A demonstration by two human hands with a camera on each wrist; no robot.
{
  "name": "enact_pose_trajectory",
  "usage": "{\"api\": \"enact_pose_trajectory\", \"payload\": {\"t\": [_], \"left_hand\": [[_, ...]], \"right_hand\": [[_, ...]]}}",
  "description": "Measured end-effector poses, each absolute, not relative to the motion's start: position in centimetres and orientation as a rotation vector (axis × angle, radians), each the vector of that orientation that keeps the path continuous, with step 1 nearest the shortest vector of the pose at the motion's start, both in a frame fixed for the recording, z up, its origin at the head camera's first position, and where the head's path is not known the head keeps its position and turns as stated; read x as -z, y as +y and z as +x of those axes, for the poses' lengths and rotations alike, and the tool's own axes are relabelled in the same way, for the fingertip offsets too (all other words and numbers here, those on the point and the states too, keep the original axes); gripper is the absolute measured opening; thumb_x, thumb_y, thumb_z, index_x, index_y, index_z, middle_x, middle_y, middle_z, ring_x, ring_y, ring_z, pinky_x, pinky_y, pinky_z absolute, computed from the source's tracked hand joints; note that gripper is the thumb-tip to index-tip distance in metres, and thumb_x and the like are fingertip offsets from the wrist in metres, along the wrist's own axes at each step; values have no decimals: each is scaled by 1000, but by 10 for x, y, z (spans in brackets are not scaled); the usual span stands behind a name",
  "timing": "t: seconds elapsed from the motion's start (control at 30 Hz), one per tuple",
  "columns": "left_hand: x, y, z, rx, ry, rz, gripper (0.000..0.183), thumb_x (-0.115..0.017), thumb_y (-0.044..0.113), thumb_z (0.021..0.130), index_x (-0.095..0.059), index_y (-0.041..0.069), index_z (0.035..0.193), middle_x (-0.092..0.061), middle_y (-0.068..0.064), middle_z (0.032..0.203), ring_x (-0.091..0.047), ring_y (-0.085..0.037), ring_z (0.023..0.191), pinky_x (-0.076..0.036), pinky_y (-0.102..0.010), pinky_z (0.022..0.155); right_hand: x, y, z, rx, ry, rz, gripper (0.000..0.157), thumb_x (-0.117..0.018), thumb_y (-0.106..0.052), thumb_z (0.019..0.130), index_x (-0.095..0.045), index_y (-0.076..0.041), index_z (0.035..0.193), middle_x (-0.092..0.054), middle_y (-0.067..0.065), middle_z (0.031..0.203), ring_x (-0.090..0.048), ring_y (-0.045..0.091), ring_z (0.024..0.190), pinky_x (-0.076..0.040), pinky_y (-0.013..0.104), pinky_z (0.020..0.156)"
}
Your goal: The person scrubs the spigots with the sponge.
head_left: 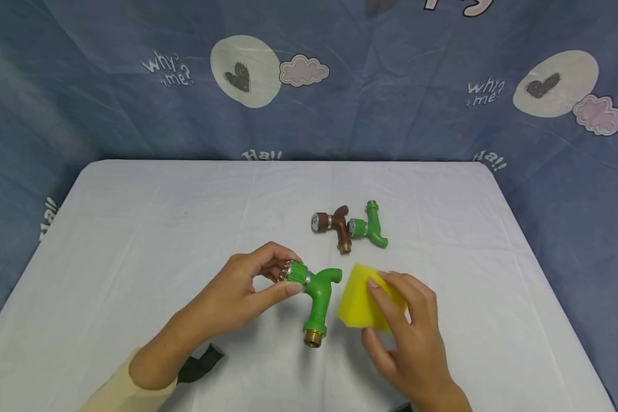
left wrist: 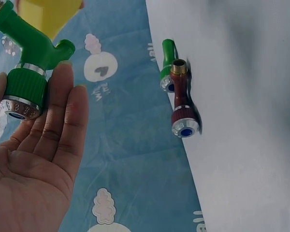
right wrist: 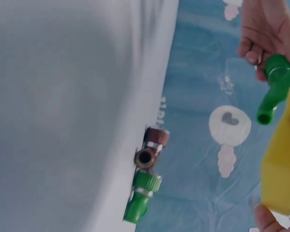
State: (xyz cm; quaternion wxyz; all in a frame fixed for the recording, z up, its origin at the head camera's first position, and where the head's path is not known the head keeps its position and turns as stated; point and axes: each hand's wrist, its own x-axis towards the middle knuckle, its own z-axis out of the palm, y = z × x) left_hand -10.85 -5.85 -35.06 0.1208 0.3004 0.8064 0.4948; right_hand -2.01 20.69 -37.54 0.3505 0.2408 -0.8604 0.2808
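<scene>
My left hand [head_left: 252,286] pinches a green tap [head_left: 319,294] by its ribbed knob, thumb on the near side. The tap is held above the table, its brass threaded end pointing down toward me and its spout to the right. In the left wrist view the fingers [left wrist: 63,111] lie along the knob of the tap [left wrist: 34,43]. My right hand [head_left: 409,326] grips a yellow sponge [head_left: 363,297] between thumb and fingers, just right of the tap. The sponge [right wrist: 280,164] shows in the right wrist view beside the tap's spout [right wrist: 266,113].
Beyond the hands, a brown tap [head_left: 341,229] and a second green tap [head_left: 373,226] lie close together on the white-covered table [head_left: 159,240]. A black strap [head_left: 201,365] hangs by the left wrist. A blue printed cloth [head_left: 371,103] stands behind the table.
</scene>
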Motion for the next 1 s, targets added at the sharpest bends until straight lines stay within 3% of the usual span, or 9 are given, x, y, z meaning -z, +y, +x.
{"api": "enact_pose_trajectory", "payload": {"t": [0.17,0.4,0.67,0.83,1.0], "left_hand": [[351,-58,-109,-1428,2355,886,30,-67,38,90,-55,28,116,-66,18,91,-64,-4,85,-54,-32,80],[348,-58,-108,-1389,2363,865,31,-66,41,90,-54,31,117,-66,19,93,-64,-3,88,-54,-32,74],[349,-58,-107,-1394,2345,869,28,-65,39,92,-54,30,117,-67,19,92,-65,-3,90,-53,-33,73],[351,-58,-108,-1406,2318,896,26,-64,38,93,-54,28,115,-67,18,89,-65,-3,87,-52,-36,81],[350,-58,-109,-1359,2305,894,28,-61,41,94,-51,31,119,-67,14,85,-65,-4,79,-51,-31,71]], "right_hand": [[366,196,-19,-762,-2151,750,35,-51,-24,95,-62,1,118,-54,25,119,-47,41,111,-33,29,108],[367,187,-17,-708,-2211,787,32,-49,-24,98,-65,-7,120,-56,20,124,-47,43,115,-32,31,110],[377,191,-21,-693,-2228,733,36,-50,-17,91,-66,-7,121,-56,22,123,-47,45,113,-33,37,108],[383,195,-21,-715,-2273,684,38,-49,-19,91,-64,-6,123,-54,23,125,-45,45,114,-30,33,110],[385,204,-22,-724,-2276,623,40,-47,-21,91,-63,-4,124,-53,24,125,-45,44,114,-29,30,109]]}}
